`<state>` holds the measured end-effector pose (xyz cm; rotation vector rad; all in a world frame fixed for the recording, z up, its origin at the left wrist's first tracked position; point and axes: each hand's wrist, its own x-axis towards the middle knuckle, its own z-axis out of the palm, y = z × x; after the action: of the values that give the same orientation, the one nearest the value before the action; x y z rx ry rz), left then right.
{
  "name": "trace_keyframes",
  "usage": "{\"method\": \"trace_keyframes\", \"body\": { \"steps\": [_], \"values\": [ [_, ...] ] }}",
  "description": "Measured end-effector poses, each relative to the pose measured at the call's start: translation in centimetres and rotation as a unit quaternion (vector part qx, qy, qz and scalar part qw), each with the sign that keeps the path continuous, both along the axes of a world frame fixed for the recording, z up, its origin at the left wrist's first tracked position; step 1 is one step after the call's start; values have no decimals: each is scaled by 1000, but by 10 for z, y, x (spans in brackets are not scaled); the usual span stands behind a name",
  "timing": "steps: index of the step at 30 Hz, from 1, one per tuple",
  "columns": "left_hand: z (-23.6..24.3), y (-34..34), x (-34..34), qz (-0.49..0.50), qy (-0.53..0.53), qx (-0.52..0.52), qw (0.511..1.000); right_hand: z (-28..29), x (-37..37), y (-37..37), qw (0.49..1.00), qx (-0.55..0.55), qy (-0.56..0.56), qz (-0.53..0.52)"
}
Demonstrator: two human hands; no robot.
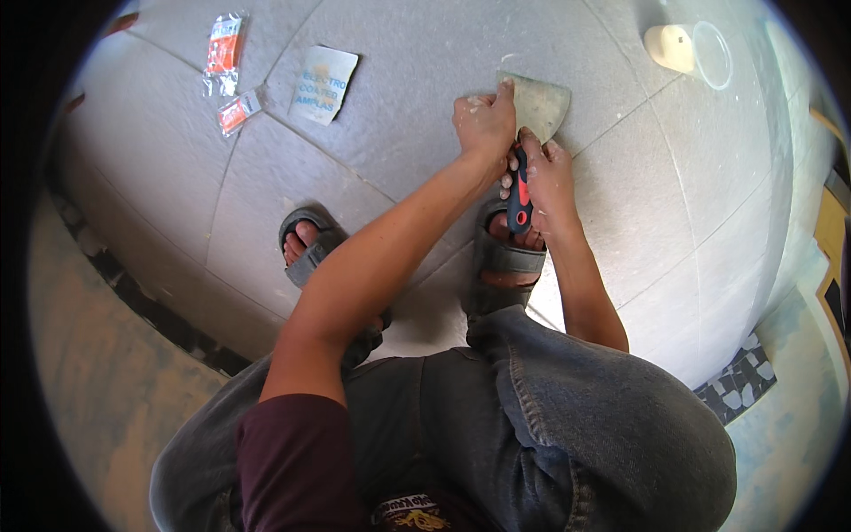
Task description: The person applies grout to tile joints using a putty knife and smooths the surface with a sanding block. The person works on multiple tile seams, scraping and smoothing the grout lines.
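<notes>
In front of my right foot I hold a putty knife [521,191] with a black and red handle and a hole in its end. Its wide, fan-shaped grey-green blade [542,105] points away from me. My right hand [550,182] is closed round the handle. My left hand [486,124] grips the blade's left side, thumb along its edge; some of its fingers pass behind the tool. Pale smears mark both hands. A torn piece of sandpaper [324,86], its printed back up, lies on the floor to the left of them.
Two clear plastic packets with orange labels, a larger one [223,53] and a smaller one [239,110], lie at the far left. A cream-coloured tub [669,48] and a clear round lid [712,55] are at the far right. My sandalled feet stand on grey floor tiles [390,53].
</notes>
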<state>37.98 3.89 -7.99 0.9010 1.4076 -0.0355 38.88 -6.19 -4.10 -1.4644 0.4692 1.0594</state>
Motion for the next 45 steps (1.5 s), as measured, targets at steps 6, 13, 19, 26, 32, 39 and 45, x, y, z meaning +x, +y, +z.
{"method": "trace_keyframes", "body": {
  "steps": [6,13,19,26,32,39,45],
  "values": [
    [-23,-3,3,-20,7,26,999,1,1,-1,1000,-4,-4,0],
    [-11,-12,5,10,44,60,997,5,4,-2,999,-29,-4,26],
    [-10,-4,6,31,6,4,999,2,5,1,1000,-18,2,21],
    [-12,-2,0,-4,9,2,1000,3,5,3,999,-42,-3,32],
    [-2,-8,6,5,37,33,999,4,3,-3,999,-37,-9,25],
    [-20,-7,5,-18,36,100,994,1,2,2,998,-57,-17,37],
    [-2,0,15,12,-1,18,1000,2,14,0,999,-22,-17,20]
  ]
}}
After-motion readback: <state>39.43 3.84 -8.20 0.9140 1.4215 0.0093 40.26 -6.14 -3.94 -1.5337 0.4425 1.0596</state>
